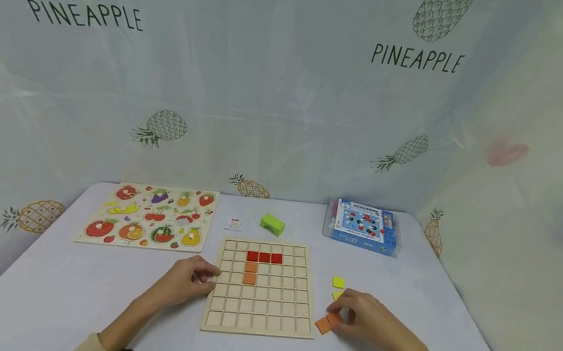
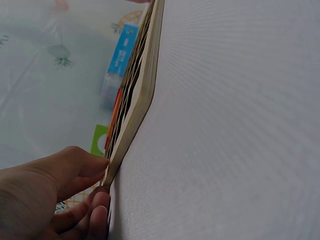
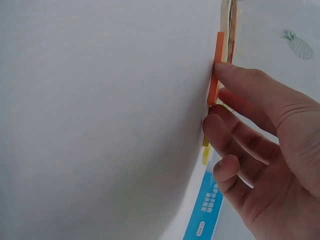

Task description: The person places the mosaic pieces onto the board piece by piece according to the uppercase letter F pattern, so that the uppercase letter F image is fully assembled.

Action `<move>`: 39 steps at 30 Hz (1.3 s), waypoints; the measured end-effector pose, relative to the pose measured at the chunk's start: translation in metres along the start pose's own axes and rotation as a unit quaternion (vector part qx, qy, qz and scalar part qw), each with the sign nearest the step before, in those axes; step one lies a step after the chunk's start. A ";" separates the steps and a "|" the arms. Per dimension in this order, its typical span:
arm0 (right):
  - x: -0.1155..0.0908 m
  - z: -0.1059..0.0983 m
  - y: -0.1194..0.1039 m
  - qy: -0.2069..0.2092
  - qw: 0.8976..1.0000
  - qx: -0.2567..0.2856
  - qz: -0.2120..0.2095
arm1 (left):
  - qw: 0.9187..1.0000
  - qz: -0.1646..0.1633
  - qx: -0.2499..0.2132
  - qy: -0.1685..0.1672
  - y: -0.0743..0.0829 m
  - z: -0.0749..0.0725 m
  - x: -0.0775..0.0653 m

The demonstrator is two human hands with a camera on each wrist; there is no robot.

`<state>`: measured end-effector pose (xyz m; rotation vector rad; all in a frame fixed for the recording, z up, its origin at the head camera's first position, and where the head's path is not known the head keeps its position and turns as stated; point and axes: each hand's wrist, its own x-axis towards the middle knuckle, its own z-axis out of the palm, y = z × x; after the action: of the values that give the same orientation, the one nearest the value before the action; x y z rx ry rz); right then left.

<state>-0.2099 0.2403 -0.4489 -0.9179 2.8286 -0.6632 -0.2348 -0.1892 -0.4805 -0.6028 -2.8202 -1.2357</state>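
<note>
A pale wooden grid board lies on the white table, with a row of three red tiles and two orange tiles below its left end. My left hand holds the board's left edge between thumb and fingers; the left wrist view shows the thumb at the board's rim. Beside the board's lower right side, my right hand pinches an orange tile, low at the table. Another orange tile touches it at the left. Two yellow tiles lie just beyond this hand, one partly hidden.
At the back left lies a fruit picture board. Behind the grid board are a green arched block and a small printed card. A blue boxed set sits at the back right. A pineapple-print curtain hangs behind the table.
</note>
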 end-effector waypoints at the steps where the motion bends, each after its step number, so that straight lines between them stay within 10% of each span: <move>1: -0.001 0.000 0.001 -0.002 1.000 0.001 0.002 | 1.000 0.001 0.000 0.000 0.000 0.000 0.000; 39: 0.000 -0.001 0.004 0.023 1.000 -0.015 -0.007 | 1.000 0.000 0.004 0.000 -0.004 0.003 0.001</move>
<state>-0.2123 0.2442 -0.4496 -0.9408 2.8835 -0.6540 -0.2368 -0.1896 -0.4851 -0.6017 -2.8237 -1.2244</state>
